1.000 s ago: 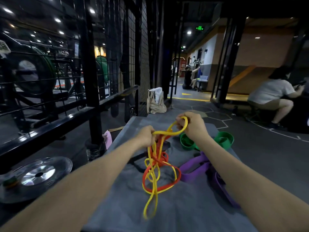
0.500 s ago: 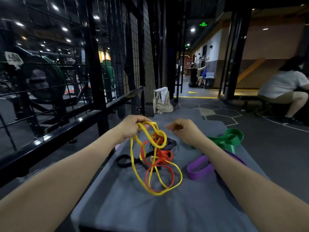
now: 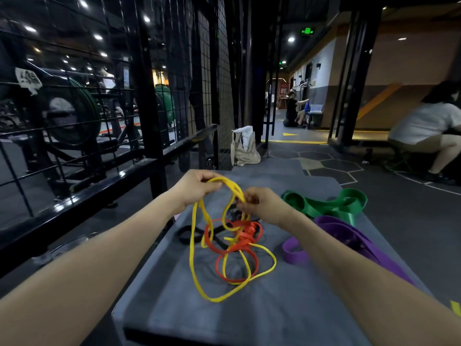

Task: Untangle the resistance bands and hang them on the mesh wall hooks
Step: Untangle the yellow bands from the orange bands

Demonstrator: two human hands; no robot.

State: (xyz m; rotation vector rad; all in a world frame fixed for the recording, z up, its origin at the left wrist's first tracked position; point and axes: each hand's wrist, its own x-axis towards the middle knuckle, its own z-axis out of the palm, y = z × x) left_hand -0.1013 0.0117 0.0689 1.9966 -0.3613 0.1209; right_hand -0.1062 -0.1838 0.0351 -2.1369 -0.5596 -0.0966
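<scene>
A thin yellow band (image 3: 193,248) hangs in loops over the grey bench (image 3: 287,308), tangled with an orange-red band (image 3: 245,239). My left hand (image 3: 197,187) grips the top of a yellow loop and lifts it. Just right of it, my right hand (image 3: 262,203) pinches yellow strands at the knot. A black band (image 3: 189,236) lies partly under the tangle. A wide green band (image 3: 326,204) and a wide purple band (image 3: 349,239) lie on the bench's right side. The black mesh wall (image 3: 199,78) rises on the left; I cannot make out its hooks.
A black rail (image 3: 82,196) runs along the left of the bench. A beige bag (image 3: 244,148) stands on the floor beyond the bench. A person in a white top (image 3: 429,131) crouches at the right. Weight plates (image 3: 74,113) sit behind the mesh.
My right hand, which was apart from the tangle, has closed onto yellow strands at the knot. My left hand still holds the yellow loop up, and the loops hang longer over the bench.
</scene>
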